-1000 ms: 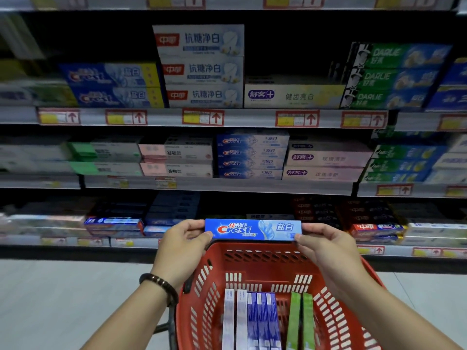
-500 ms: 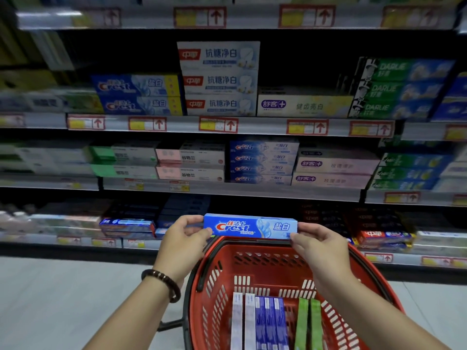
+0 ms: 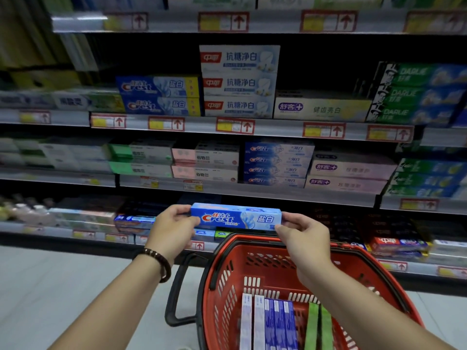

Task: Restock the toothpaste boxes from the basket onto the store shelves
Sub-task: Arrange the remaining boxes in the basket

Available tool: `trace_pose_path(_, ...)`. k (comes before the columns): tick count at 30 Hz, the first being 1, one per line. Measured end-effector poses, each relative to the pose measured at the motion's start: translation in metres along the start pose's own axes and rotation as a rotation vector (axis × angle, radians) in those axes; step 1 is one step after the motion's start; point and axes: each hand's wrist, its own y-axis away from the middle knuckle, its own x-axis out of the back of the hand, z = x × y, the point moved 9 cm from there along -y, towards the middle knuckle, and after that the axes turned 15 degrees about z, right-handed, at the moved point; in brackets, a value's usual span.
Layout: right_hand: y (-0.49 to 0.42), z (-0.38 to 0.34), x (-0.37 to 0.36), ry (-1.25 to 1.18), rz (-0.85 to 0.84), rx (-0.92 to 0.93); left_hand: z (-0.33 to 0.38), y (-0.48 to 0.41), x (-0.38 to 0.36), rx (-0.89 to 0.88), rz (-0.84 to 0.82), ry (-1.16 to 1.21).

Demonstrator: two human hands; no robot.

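The placing step is under way: the left hand (image 3: 171, 231) and right hand (image 3: 303, 241) are each clamping a grip on one end of the blue Crest box (image 3: 236, 218), lower centre, above the red basket (image 3: 252, 251). Next is probably lifting it to the matching Crest stack (image 3: 159, 96), upper left.

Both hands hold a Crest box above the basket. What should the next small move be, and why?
Probably lift the Crest box up and left toward the matching Crest stack: it has the same blue design, is only two boxes high, and has dark room above.
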Motion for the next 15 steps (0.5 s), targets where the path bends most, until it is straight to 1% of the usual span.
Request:
trace_pose_path(8,0.002,0.005,-0.061,0.067,-0.049,0.017,0.007,-0.051,0.019,-0.040,0.027,-0.078)
trace_pose_path(15,-0.004,0.020,-0.113,0.145,-0.091,0.004,-0.017,-0.096,0.024,-0.014,0.046,-0.106)
